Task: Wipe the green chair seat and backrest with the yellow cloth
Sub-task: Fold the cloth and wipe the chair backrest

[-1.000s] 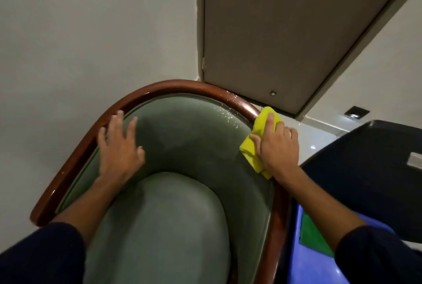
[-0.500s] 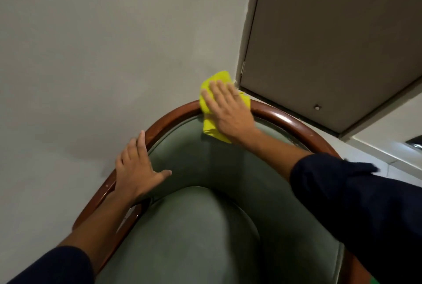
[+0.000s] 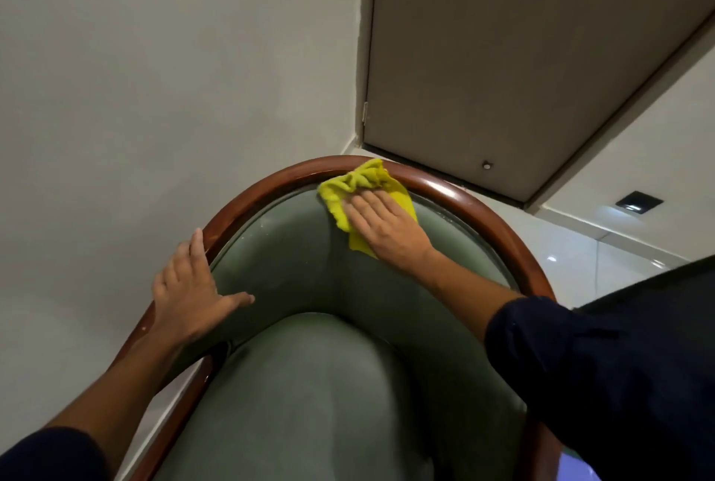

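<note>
Now the right hand [image 3: 381, 227] lies flat, fingers spread, pressing the crumpled yellow cloth [image 3: 365, 190] against the top of the padded green backrest [image 3: 309, 267], just under the curved, polished brown wooden rail [image 3: 456, 194]. The upper edge of the cloth bunches onto that rail. A second ago this hand and cloth were at the right end of the backrest beside the rail; half a second ago they had swept to the crest, with the cloth partly over the wood. Since then the cloth has slid a little down onto the upholstery, so the stroke appears to be working across the backrest from right toward the middle.

The left hand [image 3: 189, 294] holds nothing: it is open, palm on the left part of the rail and padding, thumb out over the green fabric, and has stayed there bracing the chair throughout.

By my reading, the right part of the backrest has been covered, while the left part under the bracing hand and the rounded green seat cushion [image 3: 309, 403] remain to be wiped.
</note>
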The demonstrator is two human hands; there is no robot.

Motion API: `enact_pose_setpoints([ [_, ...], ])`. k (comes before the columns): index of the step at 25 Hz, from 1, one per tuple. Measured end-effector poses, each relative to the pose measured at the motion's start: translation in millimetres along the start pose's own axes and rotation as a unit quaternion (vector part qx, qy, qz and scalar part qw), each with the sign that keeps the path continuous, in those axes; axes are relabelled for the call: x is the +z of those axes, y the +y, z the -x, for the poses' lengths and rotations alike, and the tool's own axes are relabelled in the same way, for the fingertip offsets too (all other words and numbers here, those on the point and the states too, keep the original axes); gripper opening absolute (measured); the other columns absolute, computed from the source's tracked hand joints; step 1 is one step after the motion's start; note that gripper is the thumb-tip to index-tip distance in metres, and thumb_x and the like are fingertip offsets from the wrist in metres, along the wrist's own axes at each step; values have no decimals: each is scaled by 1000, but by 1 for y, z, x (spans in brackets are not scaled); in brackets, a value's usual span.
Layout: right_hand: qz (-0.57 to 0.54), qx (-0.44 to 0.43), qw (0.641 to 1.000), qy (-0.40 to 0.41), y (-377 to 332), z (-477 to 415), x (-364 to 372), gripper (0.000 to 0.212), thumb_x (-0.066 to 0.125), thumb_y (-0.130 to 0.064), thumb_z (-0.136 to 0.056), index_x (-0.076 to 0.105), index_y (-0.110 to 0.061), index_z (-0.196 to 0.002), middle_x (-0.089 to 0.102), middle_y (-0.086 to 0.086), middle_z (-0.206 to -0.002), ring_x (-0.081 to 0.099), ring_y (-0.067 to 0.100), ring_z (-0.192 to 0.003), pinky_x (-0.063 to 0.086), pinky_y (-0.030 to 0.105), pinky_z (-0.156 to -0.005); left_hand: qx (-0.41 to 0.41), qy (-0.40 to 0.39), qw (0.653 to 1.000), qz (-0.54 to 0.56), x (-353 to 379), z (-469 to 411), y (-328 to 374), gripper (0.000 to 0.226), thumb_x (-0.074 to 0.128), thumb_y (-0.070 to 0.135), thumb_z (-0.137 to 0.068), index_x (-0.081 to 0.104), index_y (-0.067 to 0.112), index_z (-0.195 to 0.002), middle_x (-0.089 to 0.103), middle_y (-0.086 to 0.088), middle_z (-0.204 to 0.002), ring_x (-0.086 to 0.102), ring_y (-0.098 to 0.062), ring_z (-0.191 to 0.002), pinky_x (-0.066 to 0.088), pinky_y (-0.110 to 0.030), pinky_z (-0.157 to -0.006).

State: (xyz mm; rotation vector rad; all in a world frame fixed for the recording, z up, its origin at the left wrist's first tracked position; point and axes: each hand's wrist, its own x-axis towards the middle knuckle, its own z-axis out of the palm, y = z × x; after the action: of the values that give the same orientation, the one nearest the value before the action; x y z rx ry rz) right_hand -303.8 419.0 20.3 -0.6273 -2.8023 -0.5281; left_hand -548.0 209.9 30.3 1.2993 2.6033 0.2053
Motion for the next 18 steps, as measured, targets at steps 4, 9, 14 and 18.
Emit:
enact_pose_setpoints([
  [4,-53,268,961,-44,-7,100,-55,34,57,-6,-84,58,2,-117,68,23,-104,66,39,-96,51,47,-91,3,-22,1000,6,-8,3,1,134,79,64,-55,-3,16,-149,17,-21,-157,22,-42,-141,26,-62,-110],
  [9,-187,488,852,-36,-26,143,-111,15,60,-7,-87,59,-5,-102,62,11,-80,60,29,-69,54,44,-65,19,-32,999,25,-7,6,-3,135,79,63,-56,-8,17,-149,12,-21,-158,18,-41,-143,23,-61,-112],
  [14,-228,474,850,33,-9,72,-80,22,46,-14,-95,59,-11,-113,66,13,-96,60,29,-85,48,40,-74,38,-26,999,23,-5,5,-7,136,79,62,-57,-10,15,-149,8,-21,-159,13,-40,-145,20,-59,-113],
  [18,-251,445,858,45,-9,27,-62,19,46,-13,-95,59,-10,-108,64,13,-96,55,24,-83,47,40,-70,40,-26,999,25,-6,6,-6,136,79,61,-58,-10,13,-149,4,-20,-159,9,-39,-145,17,-58,-114],
])
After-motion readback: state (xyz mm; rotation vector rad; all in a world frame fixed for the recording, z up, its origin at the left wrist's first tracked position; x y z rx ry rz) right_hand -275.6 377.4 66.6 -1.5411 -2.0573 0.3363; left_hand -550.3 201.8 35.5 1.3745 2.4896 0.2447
